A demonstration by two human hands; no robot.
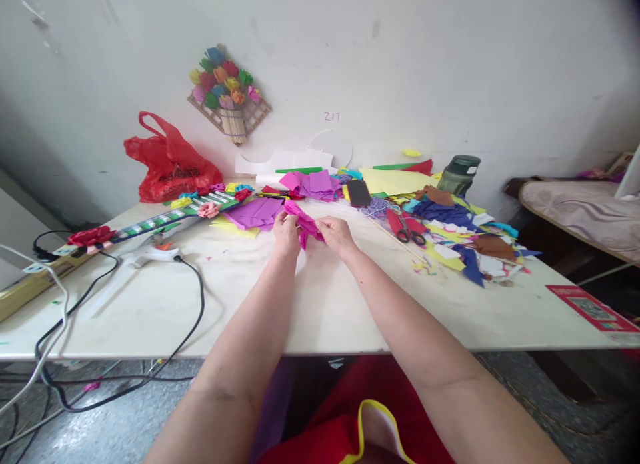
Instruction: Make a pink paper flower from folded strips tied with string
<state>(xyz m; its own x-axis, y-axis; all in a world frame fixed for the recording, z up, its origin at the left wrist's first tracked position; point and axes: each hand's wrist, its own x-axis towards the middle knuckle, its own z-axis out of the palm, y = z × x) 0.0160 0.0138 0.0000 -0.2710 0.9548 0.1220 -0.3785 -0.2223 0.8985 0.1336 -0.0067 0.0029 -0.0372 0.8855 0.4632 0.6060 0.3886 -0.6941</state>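
Both my hands are out over the white table (325,311), holding one folded piece of pink crepe paper (306,225) between them. My left hand (287,235) pinches its left end and my right hand (337,235) grips its right end. Just beyond my hands lie purple paper sheets (256,213) and a stack of pink and purple paper (313,183). Red-handled scissors (406,227) lie to the right of my right hand, next to a thin wooden stick (395,242).
A long green strip with paper flowers (165,219) lies at the left, with a glue gun (150,254) and black cable (193,297). A red plastic bag (170,163), a phone (359,193), a dark green bottle (459,174) and coloured paper scraps (465,241) crowd the back and right.
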